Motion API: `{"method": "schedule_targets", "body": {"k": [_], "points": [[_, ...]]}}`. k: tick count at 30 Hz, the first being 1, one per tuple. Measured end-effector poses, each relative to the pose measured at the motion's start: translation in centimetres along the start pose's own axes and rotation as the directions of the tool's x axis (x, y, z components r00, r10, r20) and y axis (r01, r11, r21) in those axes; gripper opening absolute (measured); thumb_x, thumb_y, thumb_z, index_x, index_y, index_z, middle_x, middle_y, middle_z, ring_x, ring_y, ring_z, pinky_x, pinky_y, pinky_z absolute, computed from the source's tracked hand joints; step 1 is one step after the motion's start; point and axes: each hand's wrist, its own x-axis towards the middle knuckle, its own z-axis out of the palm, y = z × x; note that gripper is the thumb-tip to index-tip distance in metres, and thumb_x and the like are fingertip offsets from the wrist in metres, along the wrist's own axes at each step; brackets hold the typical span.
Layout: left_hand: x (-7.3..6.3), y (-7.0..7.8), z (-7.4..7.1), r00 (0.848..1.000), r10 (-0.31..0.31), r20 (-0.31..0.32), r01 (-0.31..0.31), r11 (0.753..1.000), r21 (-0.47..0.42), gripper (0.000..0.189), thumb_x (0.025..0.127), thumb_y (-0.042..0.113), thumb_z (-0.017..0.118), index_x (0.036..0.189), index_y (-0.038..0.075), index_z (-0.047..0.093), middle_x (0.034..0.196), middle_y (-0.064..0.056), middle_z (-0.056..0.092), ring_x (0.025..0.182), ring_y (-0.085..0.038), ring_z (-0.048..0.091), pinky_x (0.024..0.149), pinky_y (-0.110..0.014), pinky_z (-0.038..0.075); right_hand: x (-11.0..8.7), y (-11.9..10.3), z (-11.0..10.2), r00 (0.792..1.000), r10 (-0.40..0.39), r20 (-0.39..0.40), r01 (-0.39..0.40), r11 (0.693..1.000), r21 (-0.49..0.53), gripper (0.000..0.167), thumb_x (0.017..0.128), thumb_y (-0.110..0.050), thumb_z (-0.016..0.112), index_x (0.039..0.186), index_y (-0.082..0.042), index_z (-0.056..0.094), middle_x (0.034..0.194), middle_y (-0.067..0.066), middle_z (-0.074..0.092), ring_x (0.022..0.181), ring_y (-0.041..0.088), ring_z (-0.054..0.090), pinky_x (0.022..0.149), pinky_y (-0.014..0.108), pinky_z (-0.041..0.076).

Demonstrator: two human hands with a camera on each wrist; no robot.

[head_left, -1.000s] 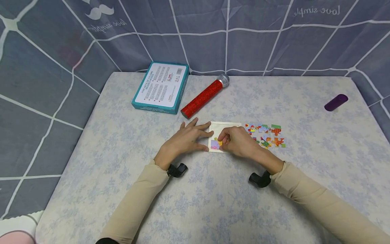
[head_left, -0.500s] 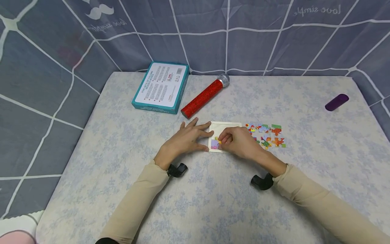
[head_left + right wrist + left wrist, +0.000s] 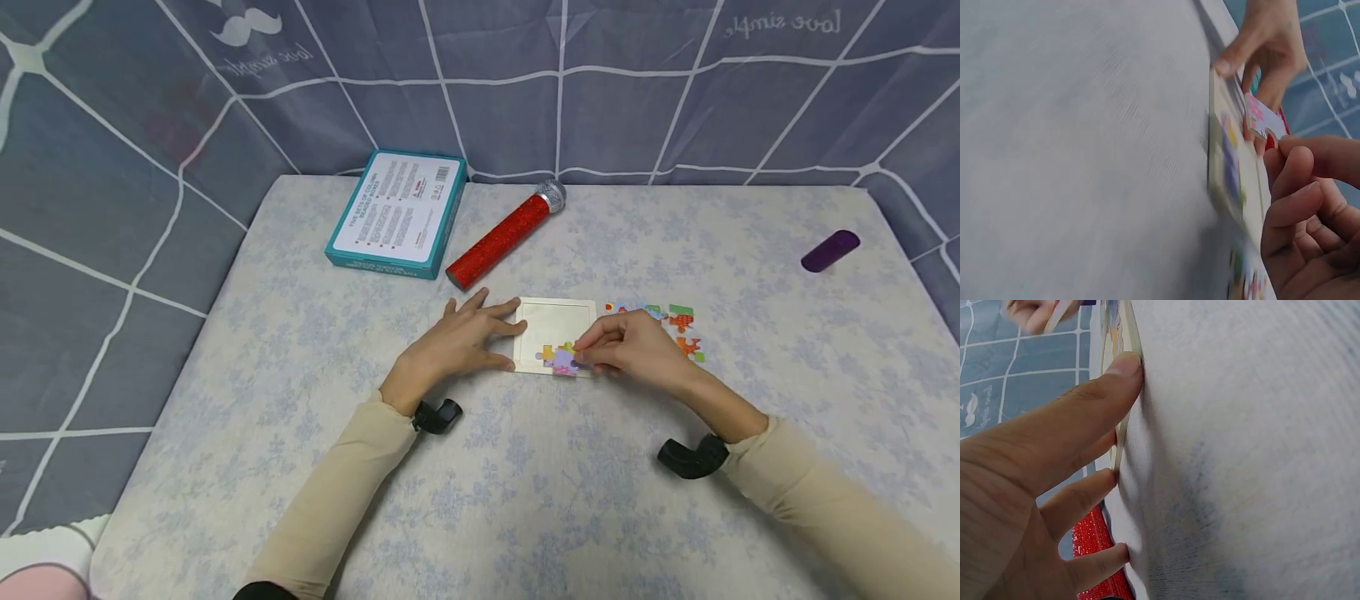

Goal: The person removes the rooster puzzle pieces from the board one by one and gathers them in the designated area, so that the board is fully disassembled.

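Note:
My left hand (image 3: 457, 343) lies with fingers spread at the left side of a shallow pale puzzle tray (image 3: 557, 302), thumb and fingertips on its edge. In the left wrist view the thumb presses the tray's rim (image 3: 1130, 337). Over the tray's lower right part, my right hand (image 3: 637, 346) pinches a lavender jigsaw piece (image 3: 564, 360) with pink flowers between thumb and finger. The right wrist view shows this piece (image 3: 1263, 115) lifted and tilted above the tray. An orange and purple piece (image 3: 545, 353) lies inside the tray at the lower part.
Several loose jigsaw pieces (image 3: 681, 319) lie right of the tray, partly hidden by the right hand. Behind are a red glittery microphone (image 3: 501, 242) and a teal-edged box (image 3: 393, 208). A dark purple cylinder (image 3: 830, 251) lies at the far right.
My right hand has moved right from the tray's lower left, lifting the lavender piece with it. The orange piece now shows in the tray. The left hand stays put.

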Motion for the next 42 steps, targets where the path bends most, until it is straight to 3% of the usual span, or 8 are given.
{"method": "schedule_targets", "body": {"k": [7, 12, 18, 28, 35, 42], "points": [[0.2, 0.1, -0.1, 1.000, 0.003, 0.004, -0.003, 1.000, 0.004, 0.065, 0.081, 0.034, 0.081, 0.140, 0.021, 0.055, 0.159, 0.001, 0.030, 0.148, -0.040, 0.009, 0.110, -0.071, 0.009, -3.2, 1.9, -2.5, 0.995, 0.098, -0.018, -0.098, 0.995, -0.015, 0.022, 0.084, -0.017, 0.077, 0.096, 0.000, 0.072, 0.070, 0.010, 0.066, 0.056, 0.014, 0.052, 0.054, 0.025, 0.042], [0.1, 0.1, 0.0, 1.000, 0.002, 0.006, -0.002, 1.000, -0.002, 0.064, 0.082, 0.033, 0.081, 0.140, 0.021, 0.056, 0.158, 0.000, 0.031, 0.148, -0.041, 0.010, 0.109, -0.072, 0.009, -4.1, 2.8, -3.3, 0.991, 0.129, -0.037, -0.130, 0.991, -0.020, 0.023, 0.083, -0.017, 0.077, 0.096, 0.001, 0.072, 0.068, 0.008, 0.064, 0.055, 0.011, 0.051, 0.052, 0.024, 0.041], [0.1, 0.0, 0.0, 1.000, -0.001, 0.005, 0.001, 1.000, -0.007, 0.064, 0.082, 0.032, 0.081, 0.140, 0.021, 0.056, 0.158, 0.000, 0.031, 0.148, -0.041, 0.011, 0.109, -0.072, 0.009, -4.0, 3.0, -3.3, 0.988, 0.141, -0.056, -0.146, 0.983, -0.107, 0.019, 0.083, -0.019, 0.077, 0.093, -0.003, 0.074, 0.065, 0.006, 0.063, 0.053, 0.012, 0.049, 0.051, 0.025, 0.041], [0.2, 0.1, 0.1, 1.000, 0.005, -0.003, -0.005, 1.000, -0.012, 0.064, 0.081, 0.031, 0.081, 0.139, 0.020, 0.056, 0.158, 0.000, 0.032, 0.148, -0.041, 0.011, 0.109, -0.072, 0.009, -3.7, 2.4, -2.9, 0.981, 0.148, -0.125, -0.178, 0.943, -0.281, 0.012, 0.080, -0.022, 0.078, 0.085, -0.011, 0.076, 0.061, 0.000, 0.062, 0.056, 0.012, 0.052, 0.053, 0.025, 0.040], [0.1, 0.0, 0.1, 1.000, 0.010, -0.010, -0.010, 1.000, -0.010, 0.064, 0.081, 0.031, 0.082, 0.139, 0.020, 0.057, 0.157, -0.001, 0.032, 0.147, -0.042, 0.012, 0.108, -0.073, 0.009, -3.6, 2.1, -2.7, 0.981, 0.148, -0.128, -0.181, 0.932, -0.315, 0.009, 0.080, -0.020, 0.075, 0.082, -0.011, 0.076, 0.062, -0.001, 0.066, 0.061, 0.017, 0.058, 0.055, 0.027, 0.040], [0.1, -0.1, 0.1, 1.000, 0.013, -0.009, -0.013, 1.000, -0.004, 0.064, 0.081, 0.032, 0.081, 0.139, 0.020, 0.057, 0.158, 0.000, 0.032, 0.147, -0.042, 0.012, 0.108, -0.073, 0.010, -3.6, 1.7, -2.5, 0.984, 0.104, -0.142, -0.149, 0.922, -0.357, 0.005, 0.079, -0.017, 0.072, 0.078, -0.013, 0.075, 0.060, -0.002, 0.064, 0.060, 0.016, 0.054, 0.055, 0.026, 0.039]]}}
